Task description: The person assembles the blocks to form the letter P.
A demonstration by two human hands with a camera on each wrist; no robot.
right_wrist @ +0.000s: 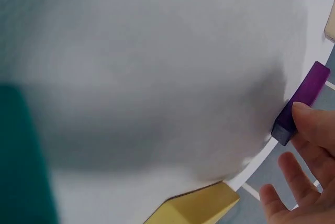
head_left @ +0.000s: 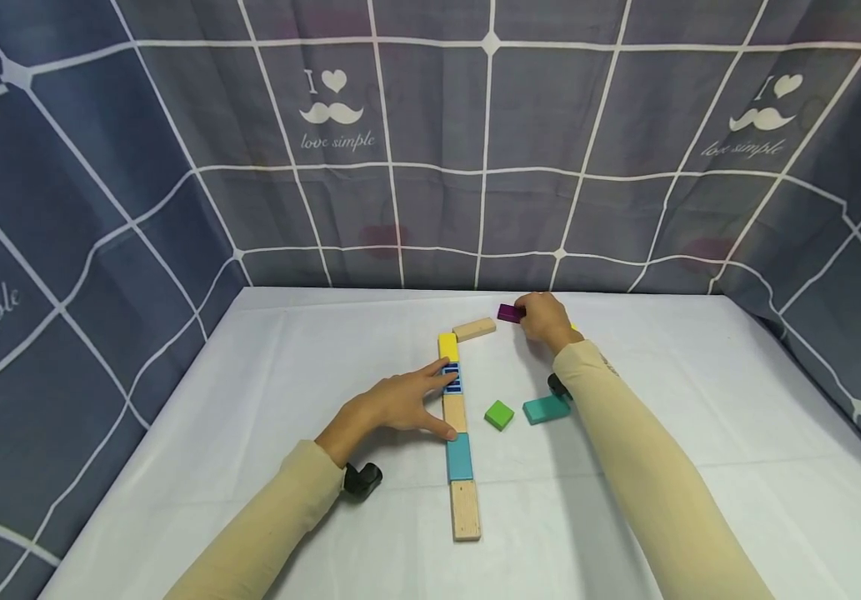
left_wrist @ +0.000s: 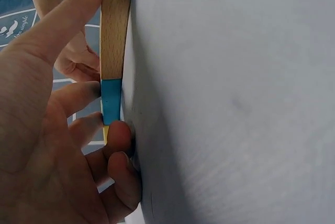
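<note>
A straight row of blocks runs away from the near side: a wooden block (head_left: pixel 465 510), a teal block (head_left: pixel 459 457), another wooden block (head_left: pixel 455 412), a blue block with white stripes (head_left: pixel 453 387) and a yellow block (head_left: pixel 448 345). From the row's left side, my left hand (head_left: pixel 400 402) touches it with spread fingers, thumb by the teal block and fingertips over the striped one. Beyond the yellow block, a light wooden block (head_left: pixel 474 329) lies angled to the right. My right hand (head_left: pixel 546 318) pinches a purple block (right_wrist: pixel 313 84) between thumb and fingers, at the table's far side.
Right of the row lie a green block (head_left: pixel 499 415) and a loose teal block (head_left: pixel 545 409). Another yellow block (right_wrist: pixel 201 205) is mostly hidden by my right wrist in the head view. A grey gridded curtain (head_left: pixel 438 208) stands behind the white table (head_left: pixel 310 358).
</note>
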